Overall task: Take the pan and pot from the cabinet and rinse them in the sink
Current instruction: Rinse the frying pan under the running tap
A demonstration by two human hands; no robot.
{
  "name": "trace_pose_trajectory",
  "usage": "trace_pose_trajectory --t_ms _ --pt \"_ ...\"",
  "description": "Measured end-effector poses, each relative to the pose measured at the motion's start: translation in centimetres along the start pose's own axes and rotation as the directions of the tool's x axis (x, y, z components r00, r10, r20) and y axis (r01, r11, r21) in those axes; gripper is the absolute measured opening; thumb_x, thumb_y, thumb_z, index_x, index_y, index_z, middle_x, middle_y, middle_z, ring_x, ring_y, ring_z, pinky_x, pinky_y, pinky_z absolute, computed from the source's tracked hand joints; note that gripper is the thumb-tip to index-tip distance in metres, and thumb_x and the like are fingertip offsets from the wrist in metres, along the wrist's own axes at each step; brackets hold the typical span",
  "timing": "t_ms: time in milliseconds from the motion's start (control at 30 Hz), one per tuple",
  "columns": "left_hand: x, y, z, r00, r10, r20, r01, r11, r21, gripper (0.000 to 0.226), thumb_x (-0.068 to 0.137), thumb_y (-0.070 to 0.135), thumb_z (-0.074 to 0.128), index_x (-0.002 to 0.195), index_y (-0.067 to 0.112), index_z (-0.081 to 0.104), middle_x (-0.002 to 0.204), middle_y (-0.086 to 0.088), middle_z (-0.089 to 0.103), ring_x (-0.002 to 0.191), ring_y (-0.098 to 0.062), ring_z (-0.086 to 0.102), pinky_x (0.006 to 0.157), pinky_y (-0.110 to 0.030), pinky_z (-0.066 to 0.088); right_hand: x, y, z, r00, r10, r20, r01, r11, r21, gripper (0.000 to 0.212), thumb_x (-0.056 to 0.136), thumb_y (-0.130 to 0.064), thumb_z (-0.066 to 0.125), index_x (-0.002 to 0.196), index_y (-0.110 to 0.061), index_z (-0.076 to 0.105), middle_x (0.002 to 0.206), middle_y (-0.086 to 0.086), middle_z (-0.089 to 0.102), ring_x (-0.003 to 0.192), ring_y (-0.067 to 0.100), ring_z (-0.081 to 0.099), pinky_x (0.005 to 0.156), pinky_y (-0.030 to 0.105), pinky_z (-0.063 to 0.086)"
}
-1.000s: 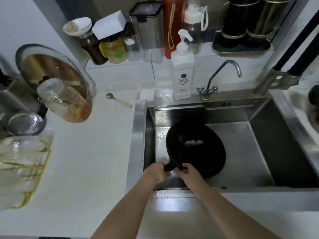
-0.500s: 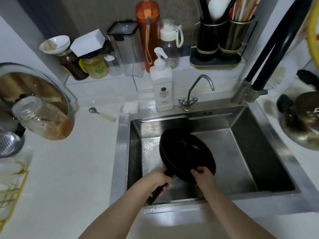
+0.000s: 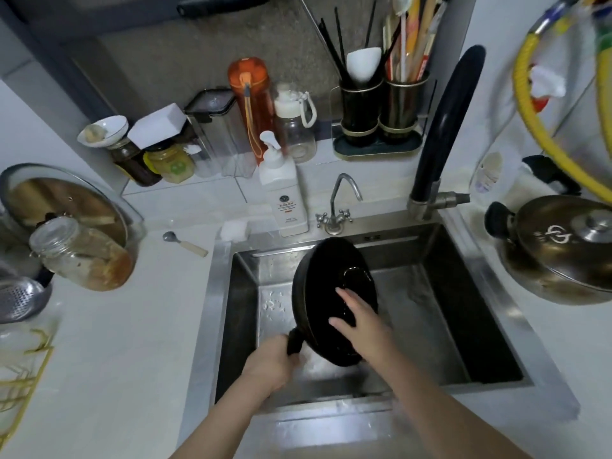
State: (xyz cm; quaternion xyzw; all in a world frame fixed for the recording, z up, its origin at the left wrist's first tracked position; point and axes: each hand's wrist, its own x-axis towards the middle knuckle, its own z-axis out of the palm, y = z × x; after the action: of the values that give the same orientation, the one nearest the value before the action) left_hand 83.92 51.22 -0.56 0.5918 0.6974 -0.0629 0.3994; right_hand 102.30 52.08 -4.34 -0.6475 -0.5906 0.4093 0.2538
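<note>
Steel sink [image 3: 490,293]: holds everything, centre-right.
Black pan [image 3: 318,293]: tilted on edge inside sink; probably heavy, rigid, slick if wet.
Right hand [image 3: 362,318]: fingers spread flat on pan's inner face.
Left hand [image 3: 270,364]: closed round handle [image 3: 294,341], the surest hold.

A black pan [image 3: 326,293] is shown in a steel-grey sink [image 3: 490,329]. An orange bottle [image 3: 249,104], a white dispenser [image 3: 281,190] and a brassy-grey kettle [image 3: 563,250] with black knob are seen on a white counter [image 3: 126,342].
</note>
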Motion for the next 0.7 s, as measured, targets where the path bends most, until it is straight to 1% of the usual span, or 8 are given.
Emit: trace_pose_trajectory --t_ms 67,133,200,267,333,433,567,700 --pt "-1.0 0.6 -1.0 0.994 0.084 -0.076 -0.074 0.989 0.128 0.023 0.087 0.029 0.054 0.109 0.024 0.059 0.091 0.0 0.065 0.087 -0.025 0.067 0.069 -0.03 0.048 0.9 -1.9 -0.8 0.995 -0.097 -0.025 0.098 0.995 0.018 0.066 0.089 -0.03 0.061 0.146 -0.027 0.028 0.158 0.0 0.018 0.145 0.016 0.017 0.114 0.024 0.014" --pt "-2.0 1.2 -2.1 0.978 0.157 -0.138 -0.129 0.972 0.196 0.036 0.087 0.029 0.056 0.123 0.034 0.052 0.108 0.002 0.067 0.099 -0.023 0.065 0.075 -0.03 0.049 1.8 -3.2 -2.0 0.984 -0.164 -0.074 0.163 0.986 -0.024 0.072 0.088 -0.035 0.061 0.148 -0.029 0.021 0.16 0.001 0.006 0.147 0.019 0.003 0.116 0.03 0.009" --pt "-3.1 1.6 -2.9 0.959 0.216 -0.181 -0.166 0.952 0.256 0.044 0.088 0.029 0.057 0.129 0.04 0.047 0.116 0.003 0.066 0.105 -0.023 0.064 0.08 -0.032 0.052 2.6 -4.1 -3.6 0.969 -0.219 -0.114 0.202 0.969 -0.142 0.075 0.088 -0.042 0.058 0.149 -0.031 0.015 0.16 0.002 -0.002 0.147 0.021 -0.008 0.118 0.036 0.007" --pt "-4.0 2.0 -3.4 0.941 0.271 -0.205 -0.198 0.928 0.317 0.045 0.089 0.029 0.055 0.131 0.039 0.043 0.115 0.0 0.067 0.104 -0.025 0.064 0.082 -0.035 0.053 3.3 -4.5 -5.0 0.953 -0.272 -0.136 0.223 0.929 -0.293 0.076 0.087 -0.052 0.053 0.149 -0.033 0.013 0.16 0.004 -0.004 0.147 0.023 -0.011 0.118 0.042 0.008" --pt "-4.7 2.3 -3.9 0.923 0.314 -0.223 -0.208 0.893 0.399 0.044 0.091 0.03 0.052 0.133 0.034 0.039 0.112 -0.004 0.067 0.101 -0.029 0.065 0.081 -0.037 0.053 3.5 -4.7 -6.1 0.941 -0.308 -0.142 0.241 0.902 -0.358 0.075 0.086 -0.058 0.049 0.149 -0.035 0.015 0.16 0.006 -0.001 0.147 0.024 -0.009 0.118 0.046 0.007" --pt "-5.7 2.9 -4.8 0.892 0.37 -0.259 -0.191 0.829 0.525 0.047 0.094 0.032 0.048 0.138 0.03 0.032 0.11 -0.007 0.067 0.098 -0.031 0.065 0.078 -0.038 0.052 2.9 -5.1 -7.1 0.907 -0.361 -0.216 0.276 0.899 -0.341 0.075 0.082 -0.066 0.043 0.146 -0.033 0.026 0.159 0.009 0.009 0.148 0.025 -0.001 0.119 0.048 0.011" --pt "-6.8 3.5 -5.4 0.856 0.43 -0.286 -0.16 0.748 0.644 0.05 0.096 0.031 0.044 0.142 0.03 0.024 0.104 -0.007 0.067 0.093 -0.031 0.065 0.072 -0.037 0.049 1.7 -5.6 -7.8 0.854 -0.375 -0.361 0.31 0.923 -0.227 0.06 0.083 -0.051 0.06 0.135 -0.026 0.044 0.157 0.014 0.013 0.147 0.028 0.008 0.116 0.043 0.016" --pt "-7.3 3.7 -5.6 0.821 0.481 -0.307 -0.131 0.683 0.719 0.055 0.097 0.03 0.043 0.146 0.032 0.017 0.101 -0.007 0.066 0.089 -0.031 0.065 0.066 -0.035 0.046 0.8 -5.5 -7.9 0.821 -0.359 -0.444 0.307 0.933 -0.187 0.057 0.082 -0.046 0.064 0.13 -0.021 0.048 0.157 0.016 0.013 0.146 0.03 0.011 0.114 0.039 0.017"
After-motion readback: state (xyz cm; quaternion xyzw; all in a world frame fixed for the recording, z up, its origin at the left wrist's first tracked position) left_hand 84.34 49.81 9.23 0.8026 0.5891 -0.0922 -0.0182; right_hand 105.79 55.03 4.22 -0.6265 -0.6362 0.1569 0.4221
